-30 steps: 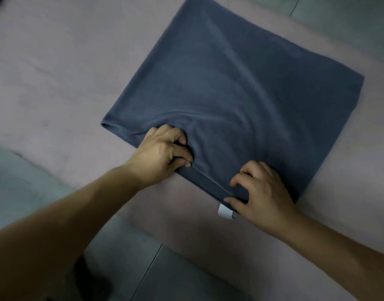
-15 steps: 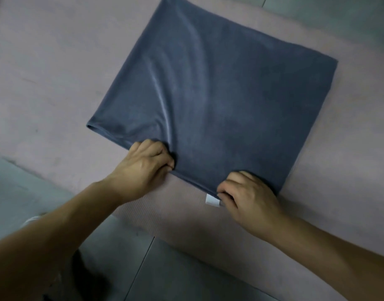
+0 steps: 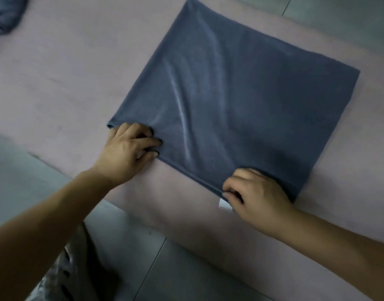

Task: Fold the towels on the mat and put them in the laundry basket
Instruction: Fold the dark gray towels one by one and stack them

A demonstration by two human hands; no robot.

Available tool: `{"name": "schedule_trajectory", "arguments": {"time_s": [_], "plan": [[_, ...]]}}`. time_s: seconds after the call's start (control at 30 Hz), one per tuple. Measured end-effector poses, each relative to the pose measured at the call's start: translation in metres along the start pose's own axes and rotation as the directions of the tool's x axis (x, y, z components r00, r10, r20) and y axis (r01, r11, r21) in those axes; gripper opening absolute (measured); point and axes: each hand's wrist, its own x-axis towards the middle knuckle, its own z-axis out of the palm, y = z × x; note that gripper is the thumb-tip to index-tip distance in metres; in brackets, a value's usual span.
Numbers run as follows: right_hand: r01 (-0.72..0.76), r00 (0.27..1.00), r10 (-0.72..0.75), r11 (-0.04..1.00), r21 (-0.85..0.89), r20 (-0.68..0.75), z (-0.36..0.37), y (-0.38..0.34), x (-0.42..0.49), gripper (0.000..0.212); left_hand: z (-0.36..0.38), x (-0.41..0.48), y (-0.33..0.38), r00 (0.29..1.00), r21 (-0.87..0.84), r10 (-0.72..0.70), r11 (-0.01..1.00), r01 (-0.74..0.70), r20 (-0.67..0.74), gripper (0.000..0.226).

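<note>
- Head view, the thing: the blue towel [image 3: 230, 105] lies flat on the pink mat [image 3: 56, 83], from the middle toward the far right. Its near edge is close to the near border of the mat.
- Head view, first risk: the near edge seems to be made of more than one layer. If only the top layer is caught, the lower one is probably left behind and the fold opens.
- Head view, second risk: a bright wrinkle runs from the near edge toward the far side. If it is not smoothed, it is likely pressed into the next fold.
- Head view, third risk: if the two corners are lifted unevenly, a skew fold is to be expected. If the cloth is pulled nearer, it may slide onto the floor tiles [image 3: 186, 274].
- Head view, left hand [image 3: 126, 153]: it is reached in from the near left, palm down. The fingers are curled tightly and the towel edge is gripped beside the near-left corner.
- Head view, right hand [image 3: 258, 196]: it is reached in from the near right. The near edge is pinched between thumb and curled fingers, just beside the white label [image 3: 224, 205].
- Head view, other things: a bunched blue cloth [image 3: 4, 16] is seen at the far left. Whether the glossy object [image 3: 63, 268] at the near left is the basket cannot be told.
</note>
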Motion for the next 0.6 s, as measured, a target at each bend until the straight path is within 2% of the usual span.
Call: {"name": "schedule_trajectory", "arguments": {"time_s": [0.1, 0.17, 0.27, 0.37, 0.5, 0.57, 0.6], "plan": [[0.145, 0.989, -0.145, 0.989, -0.013, -0.024, 0.013, -0.031, 0.045, 0.011, -0.008, 0.005, -0.015, 0.997, 0.039, 0.072, 0.997, -0.073, 0.012, 0.031], [0.167, 0.985, -0.169, 0.984, -0.063, -0.030, 0.027, -0.046, 0.073, 0.015, -0.011, 0.011, -0.023, 0.990, 0.036, 0.135, 0.990, -0.136, 0.046, 0.029], [0.098, 0.994, -0.101, 0.991, -0.090, -0.033, 0.041, -0.054, 0.098, 0.017, -0.015, 0.019, -0.029, 0.980, 0.023, 0.158, 0.987, -0.162, 0.118, 0.025], [0.041, 0.998, -0.043, 0.998, -0.047, -0.046, 0.045, -0.056, 0.102, 0.013, -0.016, 0.022, -0.033, 0.977, -0.003, 0.150, 0.988, -0.152, 0.151, 0.028], [0.015, 0.997, -0.018, 0.999, 0.039, 0.075, 0.036, -0.061, 0.108, 0.008, -0.017, 0.017, -0.035, 0.969, 0.006, 0.146, 0.989, -0.150, 0.201, 0.038], [0.020, 0.995, -0.027, 0.997, 0.075, 0.100, 0.026, -0.062, 0.117, 0.012, -0.018, 0.012, -0.040, 0.980, -0.013, 0.105, 0.994, -0.104, 0.172, 0.038], [0.025, 0.997, -0.033, 0.994, 0.109, 0.066, 0.020, -0.060, 0.125, 0.011, -0.019, 0.010, -0.043, 0.991, -0.025, 0.044, 0.999, -0.041, 0.128, 0.040]]}}
